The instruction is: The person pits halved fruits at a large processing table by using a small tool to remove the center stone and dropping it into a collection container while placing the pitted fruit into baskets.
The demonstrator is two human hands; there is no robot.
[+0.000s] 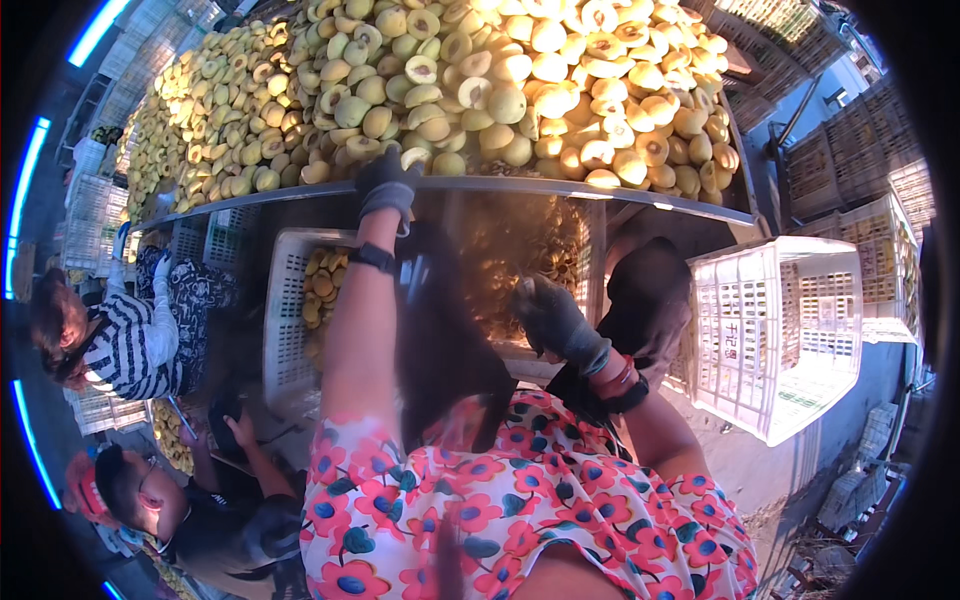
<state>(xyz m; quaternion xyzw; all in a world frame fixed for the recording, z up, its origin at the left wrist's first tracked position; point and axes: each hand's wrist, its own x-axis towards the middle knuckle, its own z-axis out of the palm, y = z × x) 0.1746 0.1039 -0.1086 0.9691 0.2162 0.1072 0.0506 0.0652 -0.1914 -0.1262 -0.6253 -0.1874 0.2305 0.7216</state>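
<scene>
Yellow-green halved fruits, apricot-like with hollow brown centres, form a big heap (430,90) on a metal-edged table in front of me. At the table's near edge (480,184), my left hand (388,183) in a dark glove reaches into the lowest fruit, fingers apart around the nearest pieces; its fingertips are partly hidden. My right hand (555,318), in a grey glove, hangs lower, its fingers curled. Whatever it may hold is hidden. Below it, between my legs, a container (588,270) holds small brownish-yellow pieces, blurred and in shadow.
Left of my knees stands a white plastic crate (288,310) with fruit halves inside. A tilted white crate (770,330) is at my right, with stacked crates (865,240) beyond. Two people work at the left, one in a striped top (135,345), one in dark clothes (225,530).
</scene>
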